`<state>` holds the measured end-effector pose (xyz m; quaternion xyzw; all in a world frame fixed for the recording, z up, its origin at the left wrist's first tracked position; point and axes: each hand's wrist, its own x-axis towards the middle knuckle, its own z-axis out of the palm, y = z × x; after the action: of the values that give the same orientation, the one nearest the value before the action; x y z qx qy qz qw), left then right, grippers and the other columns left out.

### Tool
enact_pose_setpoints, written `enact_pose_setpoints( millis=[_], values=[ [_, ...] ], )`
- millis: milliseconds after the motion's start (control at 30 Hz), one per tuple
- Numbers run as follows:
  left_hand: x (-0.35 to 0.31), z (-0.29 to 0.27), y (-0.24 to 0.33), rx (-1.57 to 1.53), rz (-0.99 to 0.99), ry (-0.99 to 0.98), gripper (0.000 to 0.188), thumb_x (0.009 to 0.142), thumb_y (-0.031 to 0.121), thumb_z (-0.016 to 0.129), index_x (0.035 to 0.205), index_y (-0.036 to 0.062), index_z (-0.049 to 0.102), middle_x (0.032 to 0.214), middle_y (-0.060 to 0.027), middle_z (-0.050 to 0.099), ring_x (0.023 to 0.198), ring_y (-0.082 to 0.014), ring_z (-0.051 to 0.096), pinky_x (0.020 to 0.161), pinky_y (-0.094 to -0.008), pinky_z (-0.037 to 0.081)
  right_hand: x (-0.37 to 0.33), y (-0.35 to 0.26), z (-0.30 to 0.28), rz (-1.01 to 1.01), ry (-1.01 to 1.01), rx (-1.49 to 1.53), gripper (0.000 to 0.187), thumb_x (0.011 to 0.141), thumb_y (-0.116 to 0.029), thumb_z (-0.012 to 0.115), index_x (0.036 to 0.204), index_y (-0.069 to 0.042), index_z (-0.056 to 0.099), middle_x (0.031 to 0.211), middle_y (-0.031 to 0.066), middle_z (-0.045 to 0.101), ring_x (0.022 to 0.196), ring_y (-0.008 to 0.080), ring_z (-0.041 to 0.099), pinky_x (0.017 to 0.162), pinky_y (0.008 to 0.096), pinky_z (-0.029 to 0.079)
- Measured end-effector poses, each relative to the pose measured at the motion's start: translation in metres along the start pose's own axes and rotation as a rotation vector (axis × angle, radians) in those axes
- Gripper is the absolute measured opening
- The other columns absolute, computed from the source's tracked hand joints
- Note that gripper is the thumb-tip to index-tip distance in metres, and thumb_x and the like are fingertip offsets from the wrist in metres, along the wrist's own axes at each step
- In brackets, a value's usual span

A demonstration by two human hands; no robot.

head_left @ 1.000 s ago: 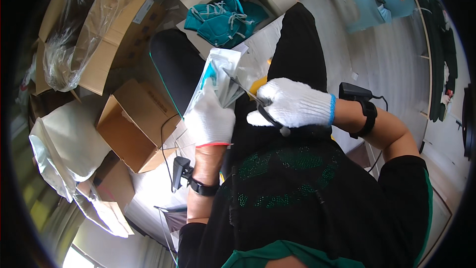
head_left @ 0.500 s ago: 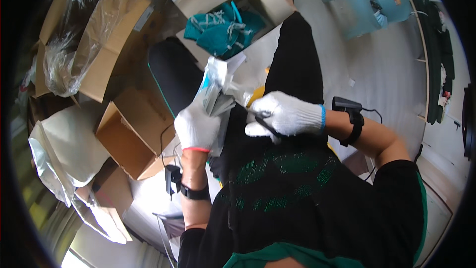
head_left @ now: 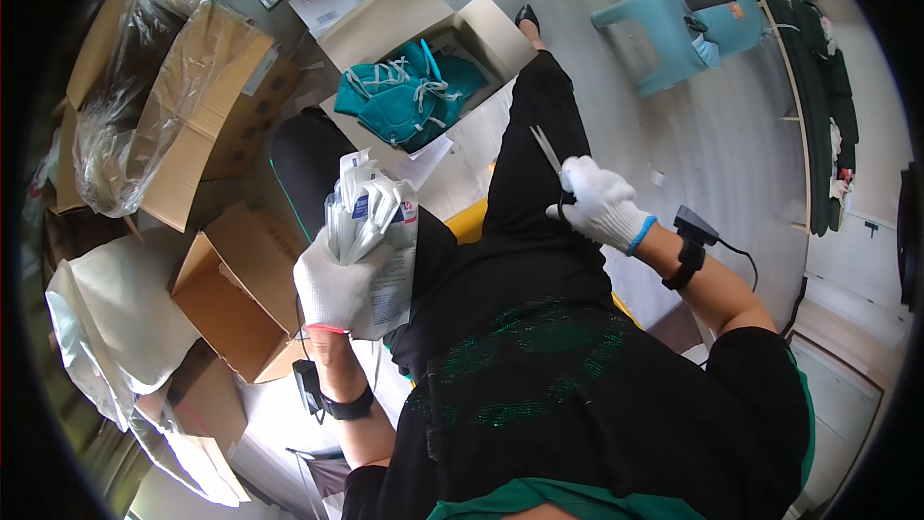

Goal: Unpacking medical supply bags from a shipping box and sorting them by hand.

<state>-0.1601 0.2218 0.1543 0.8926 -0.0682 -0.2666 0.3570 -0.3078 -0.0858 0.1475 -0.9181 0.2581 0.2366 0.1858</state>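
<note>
Cardboard boxes [head_left: 252, 239] and clear plastic [head_left: 108, 149] crowded the left of the pale floor [head_left: 693, 154]; ahead, teal masks [head_left: 385, 101] lay in an open carton [head_left: 371, 27]. The left hand [head_left: 332, 284] gripped a bundle of white packets [head_left: 364, 217] with a printed bag [head_left: 393, 279], over the left thigh. The right hand [head_left: 597, 202], close by half a second earlier, had moved away grasping the scissors [head_left: 546, 149] — their blades now stood over the right thigh, well apart from the packets, leaving the bundle to the left hand alone.

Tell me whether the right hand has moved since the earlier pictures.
Yes: the right hand, holding the scissors, has moved rightward, nearer the blue stool.
</note>
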Motion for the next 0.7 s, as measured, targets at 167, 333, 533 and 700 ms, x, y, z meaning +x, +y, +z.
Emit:
enact_pose_setpoints(
  millis=[167, 333, 533, 700],
  values=[
    [0.000, -0.001, -0.005, -0.033, -0.026, -0.007, 0.048, 0.069, 0.029, 0.083, 0.108, 0.0029, 0.072, 0.096, -0.0151, 0.075, 0.088, -0.0242, 0.074, 0.083, -0.0349, 0.055, -0.001, 0.009, -0.004, -0.098, -0.286, -0.176, 0.037, 0.083, -0.023, 0.073, 0.110, -0.003, 0.058, 0.118, 0.0194, 0.052, 0.103, 0.0405, 0.062, 0.087, 0.0479, 0.052],
    [0.000, -0.003, -0.008, -0.084, -0.041, -0.018, 0.048, 0.070, 0.028, 0.083, 0.109, 0.0030, 0.072, 0.096, -0.0142, 0.076, 0.088, -0.0223, 0.074, 0.084, -0.0348, 0.055, -0.001, -0.002, -0.004, -0.065, -0.310, -0.219, 0.038, 0.079, -0.021, 0.073, 0.110, -0.004, 0.058, 0.119, 0.0185, 0.053, 0.103, 0.0410, 0.062, 0.086, 0.0477, 0.052],
    [-0.003, -0.009, -0.005, -0.065, -0.013, -0.013, 0.048, 0.069, 0.027, 0.083, 0.109, 0.0030, 0.072, 0.096, -0.0150, 0.075, 0.087, -0.0239, 0.074, 0.083, -0.0343, 0.055, 0.042, 0.013, 0.009, -0.259, 0.094, 0.263, 0.025, 0.074, -0.017, 0.072, 0.093, -0.006, 0.060, 0.092, 0.0157, 0.062, 0.092, 0.0355, 0.062, 0.081, 0.0422, 0.051],
    [0.000, -0.008, -0.002, -0.080, 0.001, -0.026, 0.048, 0.069, 0.027, 0.083, 0.109, 0.0039, 0.072, 0.096, -0.0156, 0.075, 0.087, -0.0249, 0.074, 0.082, -0.0341, 0.055, 0.111, -0.043, -0.020, -0.201, 0.068, 0.140, 0.021, 0.082, -0.018, 0.069, 0.097, -0.004, 0.065, 0.102, 0.0206, 0.064, 0.094, 0.0393, 0.066, 0.080, 0.0474, 0.053]
  ],
)
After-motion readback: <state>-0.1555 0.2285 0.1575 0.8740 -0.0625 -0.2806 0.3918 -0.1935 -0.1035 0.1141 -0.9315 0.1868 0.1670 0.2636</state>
